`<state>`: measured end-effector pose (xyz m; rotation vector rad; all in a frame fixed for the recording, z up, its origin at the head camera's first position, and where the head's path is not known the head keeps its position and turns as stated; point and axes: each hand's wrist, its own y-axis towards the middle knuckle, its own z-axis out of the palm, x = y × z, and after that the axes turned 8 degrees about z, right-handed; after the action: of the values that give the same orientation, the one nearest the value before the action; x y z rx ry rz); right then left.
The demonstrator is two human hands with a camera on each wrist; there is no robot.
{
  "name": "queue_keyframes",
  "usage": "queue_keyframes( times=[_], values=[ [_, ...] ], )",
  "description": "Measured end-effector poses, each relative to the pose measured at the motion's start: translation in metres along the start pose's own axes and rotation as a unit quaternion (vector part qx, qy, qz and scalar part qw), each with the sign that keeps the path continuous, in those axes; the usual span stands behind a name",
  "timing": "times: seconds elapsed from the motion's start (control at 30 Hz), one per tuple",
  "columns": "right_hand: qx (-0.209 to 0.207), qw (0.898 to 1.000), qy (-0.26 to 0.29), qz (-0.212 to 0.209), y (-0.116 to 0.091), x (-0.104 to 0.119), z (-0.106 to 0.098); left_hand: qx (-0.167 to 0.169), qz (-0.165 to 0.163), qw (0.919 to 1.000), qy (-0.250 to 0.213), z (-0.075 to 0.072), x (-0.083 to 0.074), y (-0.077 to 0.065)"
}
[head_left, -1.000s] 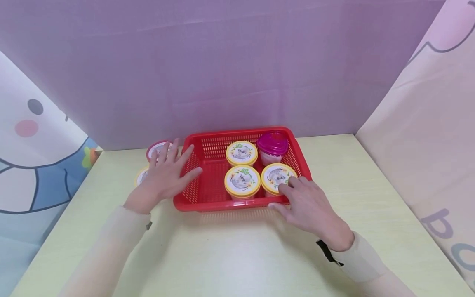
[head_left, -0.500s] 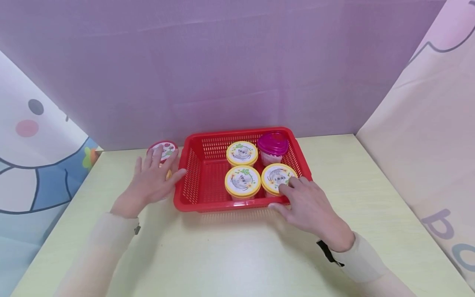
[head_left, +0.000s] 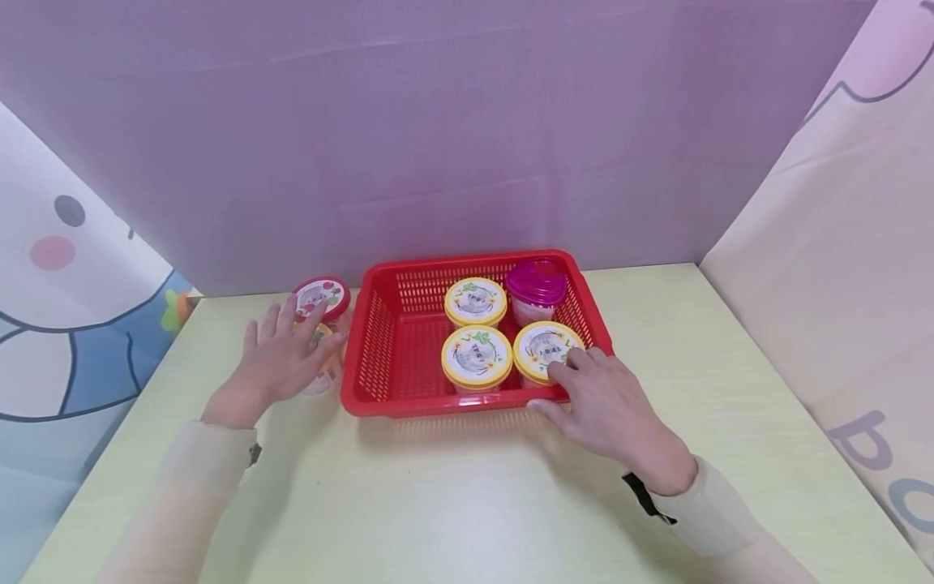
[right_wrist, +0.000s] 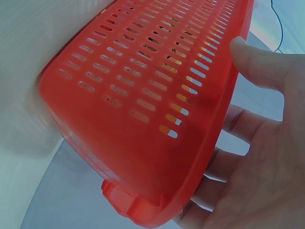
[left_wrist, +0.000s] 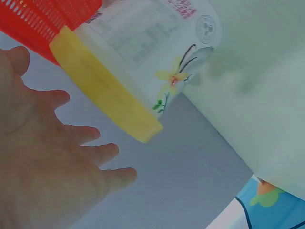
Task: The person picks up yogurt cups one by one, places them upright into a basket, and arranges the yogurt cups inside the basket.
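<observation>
My left hand (head_left: 270, 357) hovers with spread fingers over a clear plastic tub with a yellow lid (left_wrist: 105, 86), left of the red plastic basket (head_left: 416, 349). In the left wrist view the fingertips are apart from that tub. A red-lidded tub (head_left: 321, 298) stands just behind it. My right hand (head_left: 609, 410) holds the basket's front rim near the right corner, thumb outside and fingers over the inside. Inside the basket are yellow-lidded tubs at back (head_left: 476, 300), front middle (head_left: 477, 357) and front right (head_left: 541, 350), plus a purple-lidded tub (head_left: 537, 282) at back right.
The basket's left part shows its bare red floor. A pale wooden table (head_left: 438, 495) extends in front and to both sides. A purple cloth wall (head_left: 438, 146) rises behind the basket; printed panels stand left and right.
My left hand has moved left and slightly down, away from the basket, uncovering more of the red-lidded and yellow-lidded tubs. The right hand and basket have stayed in place.
</observation>
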<state>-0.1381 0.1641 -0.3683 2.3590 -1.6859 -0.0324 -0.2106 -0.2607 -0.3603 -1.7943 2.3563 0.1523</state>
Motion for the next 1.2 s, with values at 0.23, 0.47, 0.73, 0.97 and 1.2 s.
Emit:
queue_keyframes(
  times=[0.23, 0.47, 0.73, 0.97, 1.2],
  values=[
    [0.001, 1.000, 0.001, 0.001, 0.000, 0.000, 0.000, 0.021, -0.025, 0.9994, 0.009, 0.006, 0.003, 0.002],
    [0.002, 1.000, -0.002, 0.003, -0.001, 0.001, -0.001, 0.023, -0.034, 0.9991, 0.014, 0.011, 0.003, 0.003],
    [0.002, 1.000, 0.000, 0.000, -0.002, 0.001, 0.000, 0.031, -0.036, 0.9987, 0.018, 0.013, 0.005, 0.001],
    [0.005, 1.000, 0.002, 0.005, -0.001, 0.001, 0.000, 0.041, -0.036, 0.9980, 0.032, 0.009, 0.007, 0.004],
    [0.006, 1.000, -0.004, 0.004, 0.000, 0.001, 0.000, 0.031, -0.031, 0.9984, 0.035, 0.012, 0.007, 0.007]
  ],
)
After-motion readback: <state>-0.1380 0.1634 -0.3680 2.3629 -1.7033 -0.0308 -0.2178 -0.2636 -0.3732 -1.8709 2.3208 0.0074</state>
